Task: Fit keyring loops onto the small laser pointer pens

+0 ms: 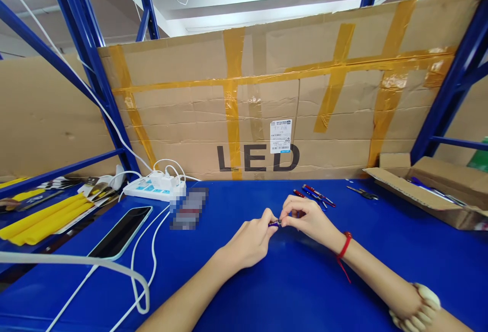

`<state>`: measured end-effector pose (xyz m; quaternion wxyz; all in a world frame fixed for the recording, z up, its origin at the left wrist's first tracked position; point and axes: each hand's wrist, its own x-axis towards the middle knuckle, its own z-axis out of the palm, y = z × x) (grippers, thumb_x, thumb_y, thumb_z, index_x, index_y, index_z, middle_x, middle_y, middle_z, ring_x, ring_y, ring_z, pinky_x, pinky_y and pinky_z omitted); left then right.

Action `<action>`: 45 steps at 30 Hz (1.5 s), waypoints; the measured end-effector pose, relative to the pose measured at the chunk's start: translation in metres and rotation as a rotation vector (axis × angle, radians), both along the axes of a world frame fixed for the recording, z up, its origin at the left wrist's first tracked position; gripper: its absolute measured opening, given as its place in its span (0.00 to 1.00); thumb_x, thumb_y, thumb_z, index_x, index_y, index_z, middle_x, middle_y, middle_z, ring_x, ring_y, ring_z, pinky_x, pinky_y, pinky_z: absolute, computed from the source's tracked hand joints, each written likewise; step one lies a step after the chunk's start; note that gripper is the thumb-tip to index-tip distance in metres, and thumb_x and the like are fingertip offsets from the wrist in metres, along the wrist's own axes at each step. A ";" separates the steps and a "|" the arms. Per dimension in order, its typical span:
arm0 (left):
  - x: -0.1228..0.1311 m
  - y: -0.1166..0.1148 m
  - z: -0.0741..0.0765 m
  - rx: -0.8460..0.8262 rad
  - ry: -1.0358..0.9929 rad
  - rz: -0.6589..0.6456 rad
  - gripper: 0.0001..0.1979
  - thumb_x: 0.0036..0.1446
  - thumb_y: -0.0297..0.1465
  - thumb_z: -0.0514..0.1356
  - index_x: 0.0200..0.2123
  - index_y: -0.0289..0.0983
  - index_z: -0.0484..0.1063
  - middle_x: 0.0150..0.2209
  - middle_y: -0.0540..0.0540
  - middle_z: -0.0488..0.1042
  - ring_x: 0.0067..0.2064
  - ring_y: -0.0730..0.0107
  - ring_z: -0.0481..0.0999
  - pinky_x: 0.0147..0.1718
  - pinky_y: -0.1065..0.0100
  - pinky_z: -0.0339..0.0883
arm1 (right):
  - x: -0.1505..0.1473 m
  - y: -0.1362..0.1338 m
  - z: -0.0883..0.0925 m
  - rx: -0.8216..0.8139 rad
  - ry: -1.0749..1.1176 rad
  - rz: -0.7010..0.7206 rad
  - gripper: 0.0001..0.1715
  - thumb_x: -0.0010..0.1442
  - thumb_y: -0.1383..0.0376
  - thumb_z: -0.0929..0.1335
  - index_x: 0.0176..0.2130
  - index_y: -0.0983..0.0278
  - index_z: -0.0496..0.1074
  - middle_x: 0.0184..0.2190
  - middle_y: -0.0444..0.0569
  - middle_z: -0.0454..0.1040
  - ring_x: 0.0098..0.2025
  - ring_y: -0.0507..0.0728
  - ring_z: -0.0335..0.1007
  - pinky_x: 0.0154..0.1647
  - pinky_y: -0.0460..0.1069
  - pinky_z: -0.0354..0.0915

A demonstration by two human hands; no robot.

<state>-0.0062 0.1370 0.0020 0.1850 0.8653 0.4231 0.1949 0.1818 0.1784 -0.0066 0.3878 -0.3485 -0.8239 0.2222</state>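
My left hand [252, 239] is closed around a blue pen [273, 223], most of which its fingers hide. Thumb and fingertips of my right hand [308, 219] pinch the silver end of the same pen, so the two hands almost meet over the middle of the table. Just beyond my right hand lie several red and blue pens [319, 195] with silver parts. A pair of dark-handled scissors or pliers [364, 192] rests farther right; I cannot tell which.
An open cardboard box [430, 194] with pens inside stands at the right on the blue table [305, 291]. To the left are a phone [122, 233], a white power strip [152, 188], loose white cables [154, 250] and yellow tubes [46, 220]. A cardboard wall [190, 118] closes the back.
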 end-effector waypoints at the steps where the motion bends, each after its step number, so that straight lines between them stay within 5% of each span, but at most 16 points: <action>1: 0.000 0.000 0.000 -0.006 -0.003 -0.002 0.03 0.62 0.30 0.43 0.39 0.39 0.53 0.39 0.48 0.70 0.37 0.62 0.72 0.27 0.71 0.56 | 0.000 0.000 0.000 -0.003 -0.002 0.000 0.13 0.50 0.57 0.69 0.24 0.65 0.73 0.26 0.47 0.67 0.25 0.48 0.58 0.23 0.44 0.55; 10: 0.004 0.003 -0.006 0.034 -0.107 0.046 0.01 0.62 0.30 0.45 0.37 0.39 0.52 0.46 0.47 0.68 0.46 0.60 0.70 0.34 0.70 0.61 | -0.006 -0.004 0.002 -0.142 0.092 -0.054 0.19 0.50 0.53 0.67 0.22 0.68 0.70 0.25 0.48 0.66 0.21 0.46 0.54 0.20 0.43 0.53; 18: 0.004 0.003 -0.007 0.124 -0.146 0.047 0.09 0.61 0.28 0.45 0.44 0.38 0.57 0.37 0.47 0.71 0.36 0.68 0.72 0.32 0.71 0.62 | -0.008 -0.003 0.003 -0.508 0.136 -0.047 0.26 0.44 0.46 0.68 0.24 0.68 0.66 0.12 0.40 0.56 0.14 0.44 0.48 0.14 0.42 0.43; 27: 0.004 0.004 -0.004 0.291 -0.149 -0.030 0.13 0.59 0.23 0.46 0.45 0.38 0.62 0.40 0.47 0.70 0.40 0.71 0.70 0.40 0.70 0.64 | -0.010 -0.002 0.001 -0.548 0.202 -0.014 0.28 0.43 0.44 0.68 0.22 0.68 0.63 0.11 0.39 0.56 0.13 0.44 0.48 0.15 0.41 0.42; 45: 0.006 0.007 -0.007 0.251 -0.035 0.014 0.08 0.61 0.25 0.46 0.43 0.37 0.60 0.41 0.47 0.70 0.41 0.66 0.71 0.38 0.68 0.63 | -0.007 0.000 0.005 -0.503 0.119 -0.085 0.24 0.43 0.49 0.69 0.24 0.69 0.67 0.12 0.40 0.59 0.15 0.44 0.50 0.16 0.42 0.46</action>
